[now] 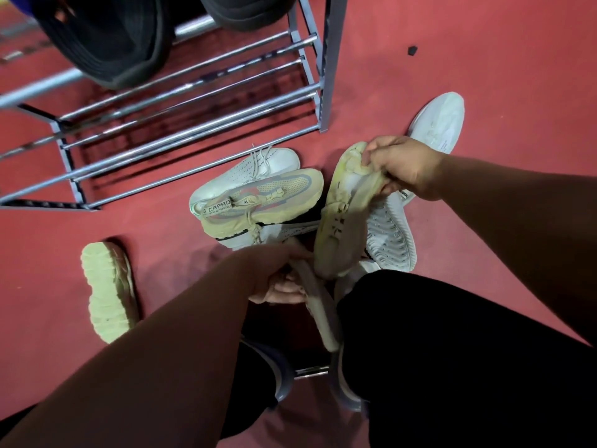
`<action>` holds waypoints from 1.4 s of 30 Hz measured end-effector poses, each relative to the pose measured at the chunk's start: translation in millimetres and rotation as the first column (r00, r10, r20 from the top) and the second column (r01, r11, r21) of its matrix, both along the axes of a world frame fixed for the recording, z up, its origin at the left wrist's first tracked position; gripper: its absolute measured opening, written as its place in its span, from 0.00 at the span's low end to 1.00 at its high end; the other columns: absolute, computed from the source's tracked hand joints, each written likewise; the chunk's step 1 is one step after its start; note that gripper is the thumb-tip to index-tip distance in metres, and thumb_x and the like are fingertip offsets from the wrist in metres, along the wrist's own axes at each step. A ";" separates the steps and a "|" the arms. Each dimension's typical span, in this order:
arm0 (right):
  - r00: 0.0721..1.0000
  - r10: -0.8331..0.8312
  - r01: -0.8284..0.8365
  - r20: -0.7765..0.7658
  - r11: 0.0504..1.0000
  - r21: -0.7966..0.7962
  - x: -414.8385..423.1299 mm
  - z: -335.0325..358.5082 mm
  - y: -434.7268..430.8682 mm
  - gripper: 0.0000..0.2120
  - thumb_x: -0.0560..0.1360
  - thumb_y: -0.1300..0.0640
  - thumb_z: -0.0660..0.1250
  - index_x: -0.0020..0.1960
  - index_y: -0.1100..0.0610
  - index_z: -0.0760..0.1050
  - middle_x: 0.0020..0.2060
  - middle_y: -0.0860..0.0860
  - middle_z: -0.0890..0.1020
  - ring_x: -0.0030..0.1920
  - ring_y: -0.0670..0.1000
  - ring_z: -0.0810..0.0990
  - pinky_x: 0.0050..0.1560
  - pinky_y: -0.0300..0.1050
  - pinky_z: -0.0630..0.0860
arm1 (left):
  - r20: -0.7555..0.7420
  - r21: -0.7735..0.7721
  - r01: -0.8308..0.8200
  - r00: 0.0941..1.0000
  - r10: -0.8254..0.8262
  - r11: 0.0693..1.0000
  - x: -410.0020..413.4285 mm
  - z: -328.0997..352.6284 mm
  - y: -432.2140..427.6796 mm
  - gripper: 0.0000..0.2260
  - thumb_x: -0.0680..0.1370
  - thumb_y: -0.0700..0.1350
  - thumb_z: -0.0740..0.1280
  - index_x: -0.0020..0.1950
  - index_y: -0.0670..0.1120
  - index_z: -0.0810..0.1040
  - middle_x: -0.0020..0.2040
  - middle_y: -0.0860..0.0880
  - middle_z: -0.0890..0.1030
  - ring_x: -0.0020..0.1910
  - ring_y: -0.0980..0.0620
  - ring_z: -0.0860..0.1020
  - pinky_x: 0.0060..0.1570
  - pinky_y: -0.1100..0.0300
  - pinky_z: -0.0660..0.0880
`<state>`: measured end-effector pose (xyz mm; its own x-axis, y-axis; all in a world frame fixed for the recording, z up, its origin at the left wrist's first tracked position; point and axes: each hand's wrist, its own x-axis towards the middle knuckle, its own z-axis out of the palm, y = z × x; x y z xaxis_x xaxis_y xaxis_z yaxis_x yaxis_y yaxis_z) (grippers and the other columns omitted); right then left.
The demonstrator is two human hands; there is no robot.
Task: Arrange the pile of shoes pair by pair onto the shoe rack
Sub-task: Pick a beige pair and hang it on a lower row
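Yellow sneaker [342, 215] hangs from right hand [403, 166]; left hand [281, 279] grips beige shoe [319, 305].

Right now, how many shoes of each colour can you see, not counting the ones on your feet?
Black shoes, on the rack: 2
White shoes: 4
Beige shoes: 4
Total: 10
More may be hidden in the pile.

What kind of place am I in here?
Probably a home entryway or shoe-storage corner: a metal shoe rack on a red floor, black shoes on its upper bars, and sneakers piled beside it.
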<state>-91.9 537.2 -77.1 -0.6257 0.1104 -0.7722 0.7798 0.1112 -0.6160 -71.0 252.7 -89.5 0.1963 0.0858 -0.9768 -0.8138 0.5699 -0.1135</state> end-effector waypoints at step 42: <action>0.800 -0.574 0.597 -0.173 0.791 0.137 -10.8 1.1 18.8 0.08 0.74 0.59 0.57 0.47 0.47 0.70 0.39 0.55 0.80 0.36 0.59 0.80 0.36 0.56 0.79 | -0.733 -0.471 0.611 0.132 -0.668 0.637 -85.0 17.7 71.6 0.19 0.75 0.61 0.69 0.55 0.47 0.78 0.51 0.48 0.81 0.51 0.45 0.79 0.46 0.56 0.74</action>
<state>-102.7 556.1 -76.0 -0.4798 0.6110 -0.6296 0.6546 -0.2286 -0.7206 -156.0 324.3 -71.8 -0.6845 0.2998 -0.6645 0.1518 0.9502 0.2722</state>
